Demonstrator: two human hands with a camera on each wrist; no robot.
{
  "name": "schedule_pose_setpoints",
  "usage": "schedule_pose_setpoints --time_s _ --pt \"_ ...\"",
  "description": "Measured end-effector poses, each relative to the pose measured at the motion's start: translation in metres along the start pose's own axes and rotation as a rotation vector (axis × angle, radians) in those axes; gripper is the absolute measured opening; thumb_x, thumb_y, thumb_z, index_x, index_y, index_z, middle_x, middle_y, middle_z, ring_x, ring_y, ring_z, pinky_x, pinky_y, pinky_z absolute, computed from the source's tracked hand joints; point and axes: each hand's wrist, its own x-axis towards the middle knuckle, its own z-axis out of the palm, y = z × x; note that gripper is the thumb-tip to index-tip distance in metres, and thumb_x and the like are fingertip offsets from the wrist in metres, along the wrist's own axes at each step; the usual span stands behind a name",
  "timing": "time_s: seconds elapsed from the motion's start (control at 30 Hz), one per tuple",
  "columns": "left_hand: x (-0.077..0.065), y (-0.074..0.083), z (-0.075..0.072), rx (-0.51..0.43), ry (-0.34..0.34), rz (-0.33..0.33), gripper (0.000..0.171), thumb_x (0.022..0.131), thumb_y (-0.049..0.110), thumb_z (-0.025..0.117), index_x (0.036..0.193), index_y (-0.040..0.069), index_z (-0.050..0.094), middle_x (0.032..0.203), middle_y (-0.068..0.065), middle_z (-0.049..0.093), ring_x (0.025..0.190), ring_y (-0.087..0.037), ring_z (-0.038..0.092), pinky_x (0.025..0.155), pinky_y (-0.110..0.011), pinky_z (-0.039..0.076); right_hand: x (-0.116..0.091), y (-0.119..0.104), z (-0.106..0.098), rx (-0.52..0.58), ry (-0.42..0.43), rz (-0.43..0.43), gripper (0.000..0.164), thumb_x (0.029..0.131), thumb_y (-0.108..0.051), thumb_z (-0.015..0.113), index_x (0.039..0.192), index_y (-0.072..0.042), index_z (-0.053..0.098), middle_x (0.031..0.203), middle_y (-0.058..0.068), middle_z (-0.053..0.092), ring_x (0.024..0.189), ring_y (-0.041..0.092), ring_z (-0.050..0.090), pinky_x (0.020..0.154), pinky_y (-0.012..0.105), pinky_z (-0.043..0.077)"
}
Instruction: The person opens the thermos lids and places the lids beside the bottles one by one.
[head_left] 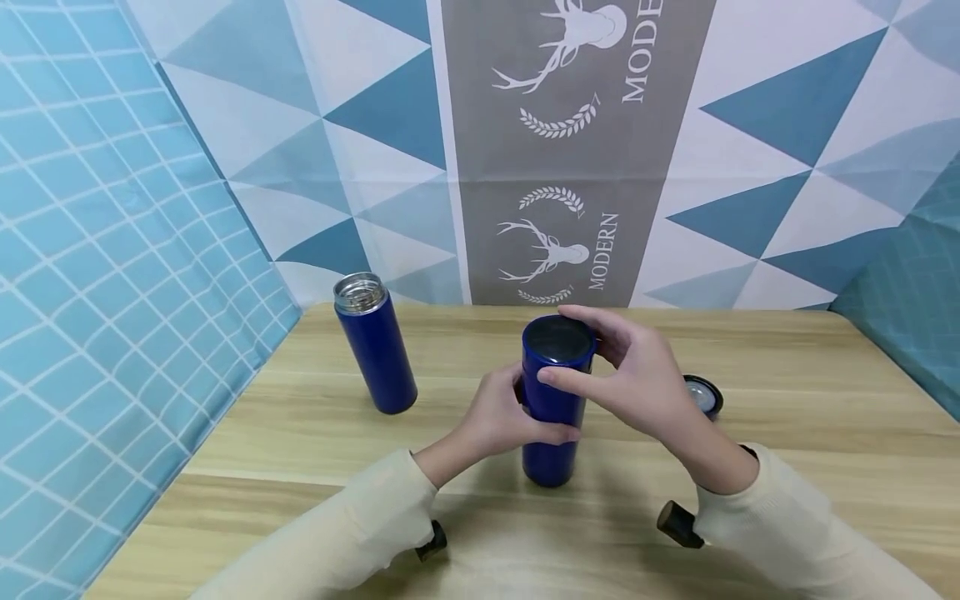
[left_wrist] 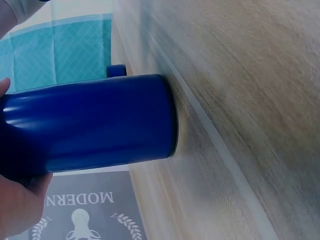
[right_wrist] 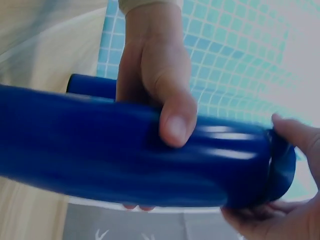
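A blue thermos flask point(head_left: 550, 462) stands on the wooden table in front of me, close to upright. My left hand point(head_left: 504, 412) grips its body around the middle, thumb across the near side. At the top, my right hand point(head_left: 637, 371) holds the lid point(head_left: 558, 340), which has a dark, glossy top; thumb and fingers lie on opposite sides of its rim. In the right wrist view a seam shows between the lid and the flask body point(right_wrist: 220, 170). The flask's base point(left_wrist: 167, 117) is right at the tabletop in the left wrist view.
A second blue flask point(head_left: 378, 354), uncapped with a steel mouth, stands at the back left. A loose lid point(head_left: 703, 396) lies on the table point(head_left: 300, 450) beyond my right wrist. Patterned cloth walls point(head_left: 405, 150) border the back and sides.
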Motion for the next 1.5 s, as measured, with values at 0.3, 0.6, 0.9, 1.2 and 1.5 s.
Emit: schedule_pose_setpoints --time_s 0.3,0.6,0.9,1.2,1.5 --pt "-0.001 -0.004 -0.001 -0.004 0.0 0.007 0.057 0.061 0.02 0.089 0.113 0.012 0.064 0.102 -0.006 0.074 0.087 -0.01 0.07 0.076 -0.021 0.055 0.006 0.015 -0.004 0.071 -0.071 0.026 0.06 0.074 -0.02 0.083 0.129 -0.019 0.059 0.124 0.004 0.066 0.108 0.005 0.065 0.093 0.014 0.05" --pt "0.002 -0.001 -0.004 -0.005 -0.008 0.013 0.059 0.061 0.019 0.089 0.113 0.012 0.063 0.103 -0.004 0.074 0.089 -0.01 0.07 0.077 -0.022 0.056 0.017 0.02 -0.011 0.14 -0.188 -0.041 0.056 0.076 -0.01 0.081 0.128 -0.01 0.059 0.123 0.014 0.065 0.106 0.016 0.067 0.092 0.018 0.052" --pt "0.002 -0.001 -0.006 0.002 -0.037 -0.014 0.06 0.062 0.019 0.09 0.115 0.012 0.063 0.104 -0.003 0.074 0.09 -0.007 0.069 0.08 -0.021 0.055 0.029 0.028 -0.018 0.152 -0.305 -0.114 0.058 0.077 -0.007 0.079 0.13 -0.006 0.056 0.126 0.022 0.062 0.107 0.026 0.067 0.093 0.023 0.053" --pt "0.002 -0.003 -0.006 -0.021 -0.053 -0.023 0.058 0.061 0.018 0.089 0.112 0.011 0.064 0.102 -0.003 0.074 0.087 -0.003 0.067 0.08 -0.021 0.054 0.045 0.048 -0.02 0.308 -0.479 -0.255 0.06 0.078 -0.001 0.076 0.133 0.004 0.05 0.125 0.012 0.064 0.109 0.022 0.065 0.093 0.028 0.055" --pt "0.003 -0.004 -0.004 -0.014 -0.054 -0.02 0.06 0.06 0.018 0.09 0.113 0.012 0.063 0.103 -0.003 0.074 0.087 -0.002 0.067 0.081 -0.021 0.054 0.058 0.062 -0.023 0.437 -0.608 -0.288 0.06 0.079 -0.012 0.079 0.133 -0.011 0.054 0.125 0.004 0.066 0.106 0.017 0.067 0.085 0.03 0.058"
